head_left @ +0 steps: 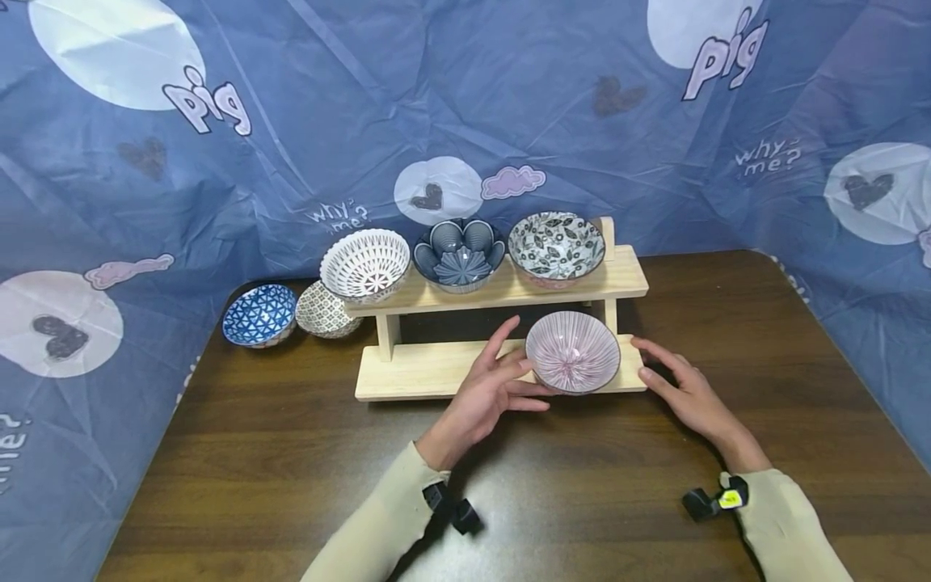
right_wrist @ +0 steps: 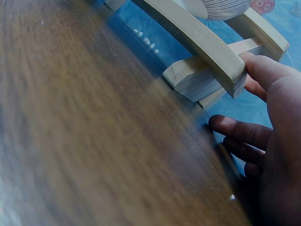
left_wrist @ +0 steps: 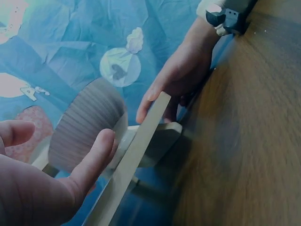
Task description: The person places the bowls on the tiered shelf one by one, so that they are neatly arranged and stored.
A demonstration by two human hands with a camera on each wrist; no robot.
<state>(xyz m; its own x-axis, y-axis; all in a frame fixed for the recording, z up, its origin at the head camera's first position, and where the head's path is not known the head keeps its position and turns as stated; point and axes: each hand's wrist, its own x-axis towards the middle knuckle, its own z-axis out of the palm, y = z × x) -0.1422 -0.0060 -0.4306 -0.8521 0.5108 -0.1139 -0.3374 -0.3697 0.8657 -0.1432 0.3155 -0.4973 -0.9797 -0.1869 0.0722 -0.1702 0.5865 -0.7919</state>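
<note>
A pink-and-white striped bowl (head_left: pixel 573 352) stands on the right part of the lower board of a two-tier wooden shelf (head_left: pixel 429 372). Beside its left side is my left hand (head_left: pixel 489 392), fingers spread and mostly straight. One digit of it lies along the bowl's side in the left wrist view, while another points away from the bowl. My right hand (head_left: pixel 691 400) touches the right end of the lower board with thumb and index finger. Its other fingers extend loosely below, as the right wrist view shows. The bowl's underside is partly hidden.
On the upper board stand a white patterned bowl (head_left: pixel 366 265), a dark blue petal bowl (head_left: pixel 460 255) and a leaf-patterned bowl (head_left: pixel 556 246). A blue triangle-patterned bowl (head_left: pixel 259 315) and a beige patterned bowl (head_left: pixel 326 310) sit left of the shelf on the brown table (head_left: pixel 276 453).
</note>
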